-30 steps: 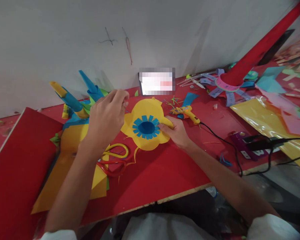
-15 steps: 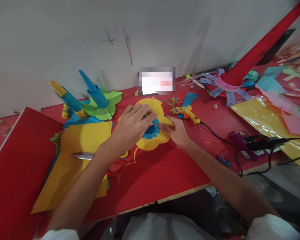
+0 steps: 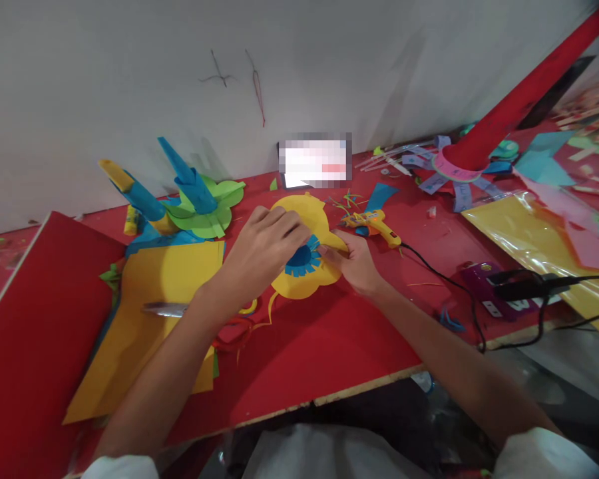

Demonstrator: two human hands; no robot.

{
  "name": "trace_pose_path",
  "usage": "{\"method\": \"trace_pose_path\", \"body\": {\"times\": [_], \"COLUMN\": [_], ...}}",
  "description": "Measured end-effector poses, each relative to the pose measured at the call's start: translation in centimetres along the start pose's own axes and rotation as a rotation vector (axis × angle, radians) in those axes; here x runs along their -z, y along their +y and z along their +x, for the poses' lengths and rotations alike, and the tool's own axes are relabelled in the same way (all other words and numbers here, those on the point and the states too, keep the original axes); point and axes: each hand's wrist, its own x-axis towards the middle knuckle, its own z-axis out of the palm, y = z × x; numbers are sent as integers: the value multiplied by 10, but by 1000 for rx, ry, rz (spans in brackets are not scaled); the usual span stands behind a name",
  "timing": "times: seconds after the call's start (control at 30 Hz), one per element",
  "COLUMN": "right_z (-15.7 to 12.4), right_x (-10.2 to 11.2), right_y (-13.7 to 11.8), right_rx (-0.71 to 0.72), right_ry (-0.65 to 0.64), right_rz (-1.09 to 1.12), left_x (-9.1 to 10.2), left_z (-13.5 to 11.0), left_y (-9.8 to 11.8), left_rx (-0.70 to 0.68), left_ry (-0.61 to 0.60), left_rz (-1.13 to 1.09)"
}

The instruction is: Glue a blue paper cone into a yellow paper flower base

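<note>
A yellow paper flower (image 3: 299, 285) with rounded petals lies on the red table in front of me. At its middle is a blue paper ring (image 3: 303, 261) with a fringed edge. My left hand (image 3: 272, 243) is bent over the flower's centre, its fingertips at the blue ring and partly hidden behind the knuckles; what they pinch, if anything, does not show. My right hand (image 3: 353, 261) grips the flower's right petal, with the thumb on top near the blue fringe.
A yellow glue gun (image 3: 379, 225) with a black cord lies right of the flower. Yellow paper sheets (image 3: 144, 352) and scissors (image 3: 164, 309) are at left. Behind stand green and blue paper pieces (image 3: 219, 206) and a tablet (image 3: 314, 163). A purple box (image 3: 479, 279) sits right.
Both hands keep almost the same pose on the flower. My left fingers have shifted very slightly at the blue ring, and the view has moved a little.
</note>
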Motion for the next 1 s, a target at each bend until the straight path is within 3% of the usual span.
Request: {"method": "trace_pose_path", "body": {"times": [0.13,0.33,0.5,0.67,0.87,1.0], "right_z": [-1,0,1,1,1,1], "right_x": [0,1,0,0,0,0], "right_y": [1,0,0,-1,0,0], "right_rx": [16,41,22,3,14,14], "right_ry": [6,14,20,23,13,21], "right_rz": [-4,-24,-41,-37,-2,0], "left_x": [10,24,20,13,8,11], "left_z": [-2,-4,-2,0,-1,-1], "left_y": [-9,-20,-13,-5,-5,-7], "left_rx": [79,255,100,23,-15,49], "left_ry": [-28,27,-65,-80,-49,3], "left_rz": [5,26,-29,23,58,83]}}
